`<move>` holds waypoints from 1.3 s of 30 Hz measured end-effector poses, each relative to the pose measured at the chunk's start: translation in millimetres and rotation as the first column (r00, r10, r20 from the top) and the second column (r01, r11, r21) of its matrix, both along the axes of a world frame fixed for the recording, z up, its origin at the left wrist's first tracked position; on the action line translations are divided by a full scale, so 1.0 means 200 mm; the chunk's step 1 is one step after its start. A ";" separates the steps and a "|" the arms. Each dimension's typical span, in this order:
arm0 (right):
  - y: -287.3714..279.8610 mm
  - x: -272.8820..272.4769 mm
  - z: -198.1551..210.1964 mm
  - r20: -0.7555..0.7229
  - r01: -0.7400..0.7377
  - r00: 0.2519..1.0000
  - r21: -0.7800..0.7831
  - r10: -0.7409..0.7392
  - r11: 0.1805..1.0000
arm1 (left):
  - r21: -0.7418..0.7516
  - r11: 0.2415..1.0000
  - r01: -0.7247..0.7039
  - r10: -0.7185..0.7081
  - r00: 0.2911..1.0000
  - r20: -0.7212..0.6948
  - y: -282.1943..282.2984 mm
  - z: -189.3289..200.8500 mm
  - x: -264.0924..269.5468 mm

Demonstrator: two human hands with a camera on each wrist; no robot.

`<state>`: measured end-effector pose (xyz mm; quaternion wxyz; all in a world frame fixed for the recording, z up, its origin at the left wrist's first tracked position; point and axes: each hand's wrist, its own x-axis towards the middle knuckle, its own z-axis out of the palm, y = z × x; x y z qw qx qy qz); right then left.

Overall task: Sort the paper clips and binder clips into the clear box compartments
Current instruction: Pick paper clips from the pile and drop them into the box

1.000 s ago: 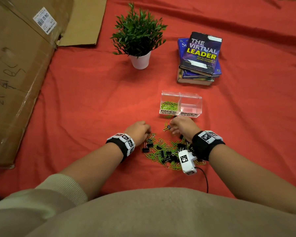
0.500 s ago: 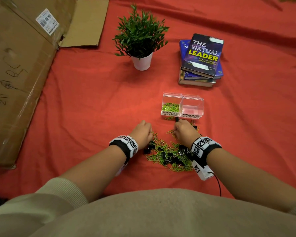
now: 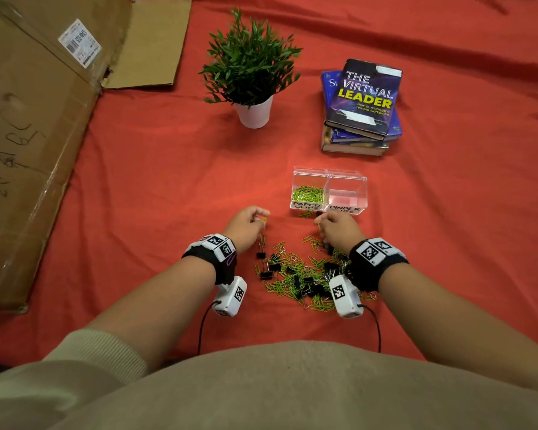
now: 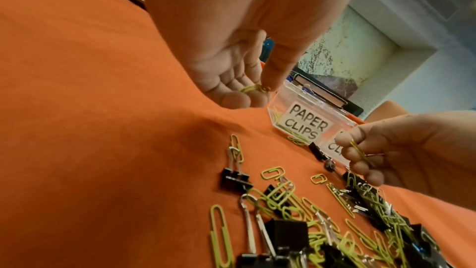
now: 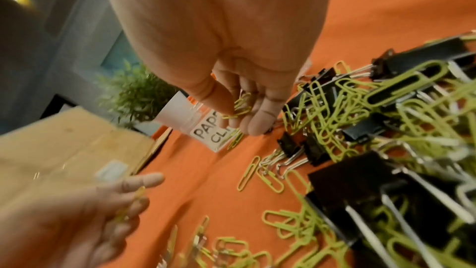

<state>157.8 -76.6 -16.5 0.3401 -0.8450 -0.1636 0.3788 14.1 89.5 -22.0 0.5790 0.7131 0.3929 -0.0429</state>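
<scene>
A clear two-compartment box (image 3: pixel 330 173) stands on the red cloth; its left half, labelled PAPER CLIPS (image 4: pixel 304 124), holds green paper clips (image 3: pixel 308 193), while its right half shows nothing inside. A mixed pile of green paper clips and black binder clips (image 3: pixel 305 274) lies between my wrists. My left hand (image 3: pixel 250 223) is raised left of the box and pinches green paper clips (image 4: pixel 74 89). My right hand (image 3: pixel 336 226) hovers just in front of the box, fingers curled round several green paper clips (image 5: pixel 239 107). One black binder clip (image 4: pixel 235 178) sits at the pile's left edge.
A potted green plant (image 3: pixel 252 72) stands behind the box to the left, and a stack of books (image 3: pixel 362 107) behind it to the right. A flattened cardboard box (image 3: pixel 35 119) covers the left side. Red cloth (image 3: pixel 168 181) covers the surface.
Both hands have lifted from the pile and moved forward toward the box, each carrying green paper clips. The left hand has moved farther than the right.
</scene>
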 end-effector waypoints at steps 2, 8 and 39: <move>0.03 -0.02 0.02 0.152 -0.132 0.978 -0.090 0.144 0.987 | -0.015 1.000 -0.017 0.016 0.998 -0.067 0.01 -0.01 -0.01; 0.06 -0.10 -0.02 0.276 -0.488 0.777 -0.305 0.566 0.818 | 0.195 0.979 0.058 -0.011 0.972 -0.235 -0.02 -0.03 -0.02; 0.04 0.05 0.27 -0.089 -0.385 0.921 -0.046 0.380 0.922 | 0.405 0.695 0.594 -0.436 0.796 -0.419 -0.25 -0.11 0.06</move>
